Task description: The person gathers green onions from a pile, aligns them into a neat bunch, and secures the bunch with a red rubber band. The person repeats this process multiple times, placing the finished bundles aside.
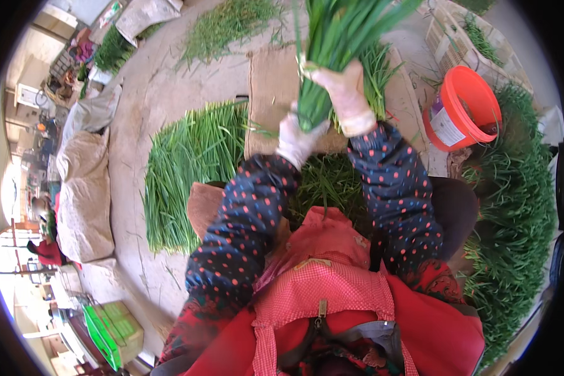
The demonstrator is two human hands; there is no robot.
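Observation:
Both of my hands wear pale gloves and hold one thick bunch of long green leafy stalks (pixel 326 70), likely garlic chives. My left hand (pixel 301 136) cups the lower end of the bunch. Higher up, my right hand (pixel 343 91) grips its side near a pale tie or stalk ends. Beneath them lies a brown burlap-covered board (pixel 275 89), with a smaller bunch of greens (pixel 375 80) on it beside my right hand. To the left, a wide pile of aligned green bunches (pixel 195 174) lies on the floor.
An orange-red bucket (pixel 461 108) stands at right, by a long heap of greens (pixel 512 211) and a pale plastic crate (pixel 451 37). Loose trimmings (pixel 230 28) lie on the floor ahead. Covered heaps (pixel 87 197) and a green crate (pixel 115 329) are at far left. People are in the left background.

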